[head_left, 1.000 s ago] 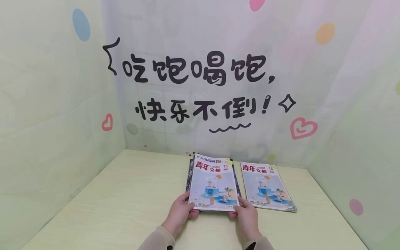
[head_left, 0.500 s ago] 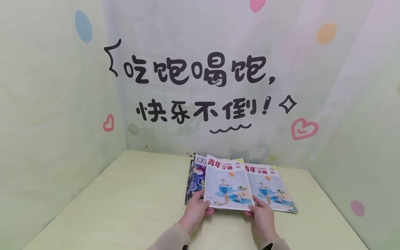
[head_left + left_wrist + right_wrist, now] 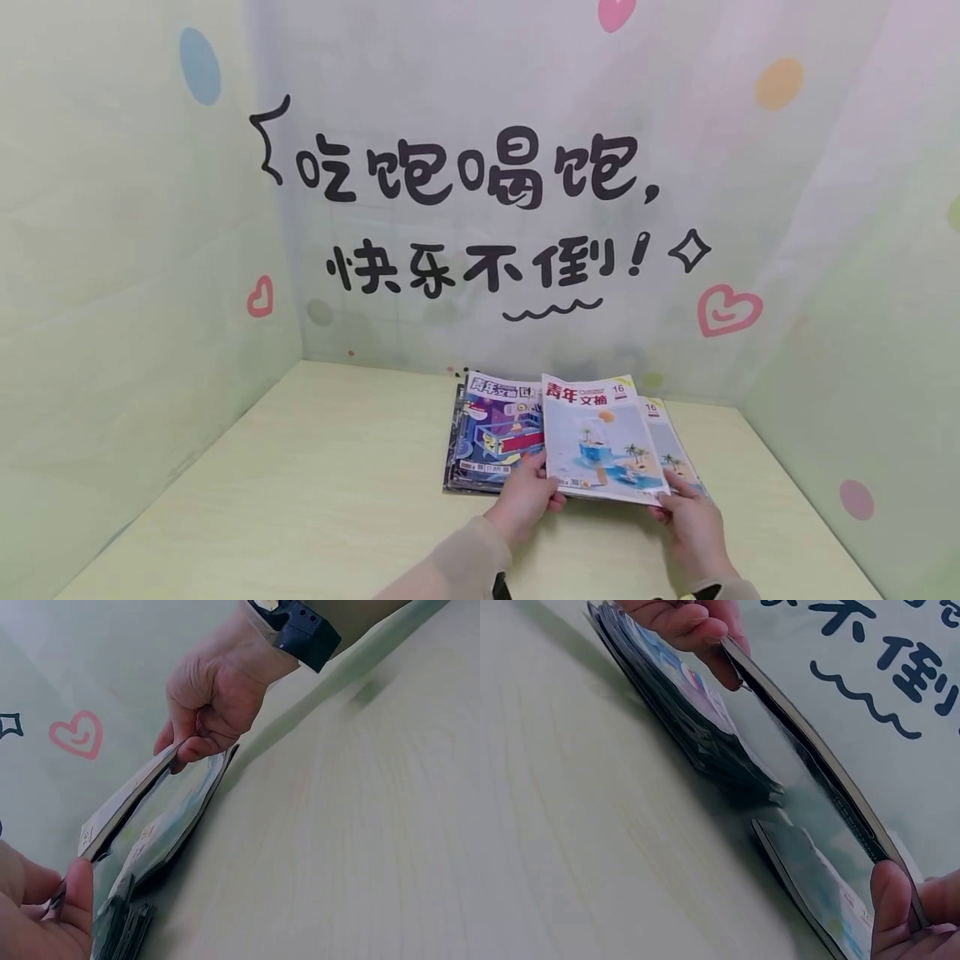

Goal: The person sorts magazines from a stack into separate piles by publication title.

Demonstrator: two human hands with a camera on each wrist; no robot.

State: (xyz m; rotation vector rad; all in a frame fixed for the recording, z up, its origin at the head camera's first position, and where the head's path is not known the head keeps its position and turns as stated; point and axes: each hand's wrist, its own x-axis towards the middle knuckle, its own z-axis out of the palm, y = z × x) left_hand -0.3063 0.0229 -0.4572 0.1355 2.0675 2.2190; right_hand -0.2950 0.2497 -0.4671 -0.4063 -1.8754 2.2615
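Both hands hold a pale blue magazine [image 3: 600, 442] with a popsicle and palm trees on its cover. My left hand [image 3: 525, 493] pinches its near left corner, and my right hand [image 3: 692, 512] pinches the near right corner. Both wrist views show it lifted off what lies below. Under its right part lies a second magazine [image 3: 678, 446] with a like cover, mostly hidden in the head view. To the left sits a stack of magazines [image 3: 495, 429], its top cover purple and dark blue; the held magazine overlaps the stack's right side in the head view.
The magazines lie toward the back of a pale wood-grain table [image 3: 300, 492]. Behind it stands a light wall [image 3: 450, 333] with large black Chinese lettering, hearts and dots. Side walls close in the table at left and right.
The hands have carried the pale blue magazine rightward, from above the left stack to above the second magazine. The purple cover of the stack has come into view.
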